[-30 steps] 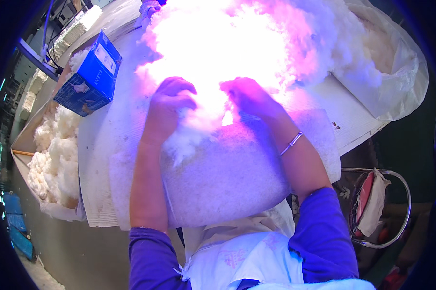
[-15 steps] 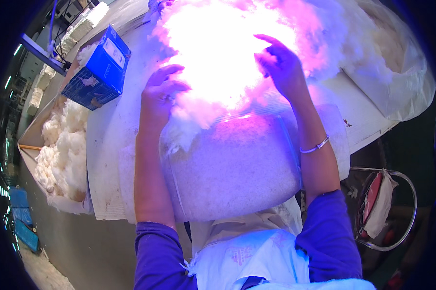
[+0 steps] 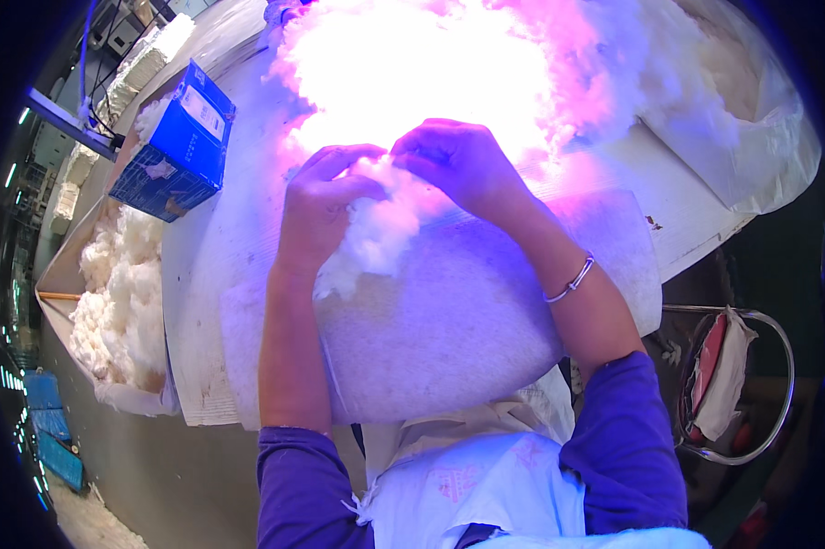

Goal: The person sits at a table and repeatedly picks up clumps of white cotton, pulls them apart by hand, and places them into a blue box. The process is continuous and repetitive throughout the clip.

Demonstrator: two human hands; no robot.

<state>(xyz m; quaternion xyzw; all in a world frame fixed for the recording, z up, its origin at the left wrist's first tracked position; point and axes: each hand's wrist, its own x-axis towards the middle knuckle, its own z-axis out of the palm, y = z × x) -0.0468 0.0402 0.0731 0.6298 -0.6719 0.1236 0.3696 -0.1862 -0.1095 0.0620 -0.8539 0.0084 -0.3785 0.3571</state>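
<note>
A tuft of white fluffy fiber (image 3: 380, 224) hangs between my hands, above the near part of a padded cloth (image 3: 449, 339). My left hand (image 3: 326, 197) is closed around the tuft's upper left side, its fingers and thumb bent inward. My right hand (image 3: 463, 169) pinches at the top of the same tuft, its fingertips almost meeting the left ones. Beyond them lies a large heap of loose fiber (image 3: 605, 101), its middle washed out by a glaring white and violet light. The glare hides what lies in the heap's centre.
A blue cardboard box (image 3: 179, 146) with fiber in it stands at the table's left edge. Below it, a large open container holds cream fiber (image 3: 120, 302). Translucent plastic sheeting (image 3: 769, 165) lies at the right. A metal-framed chair (image 3: 783, 375) stands at the lower right.
My right hand has come down and left from the heap to meet my left hand. Its fingers have gone from spread to pinching. The left hand has moved slightly right and nearer.
</note>
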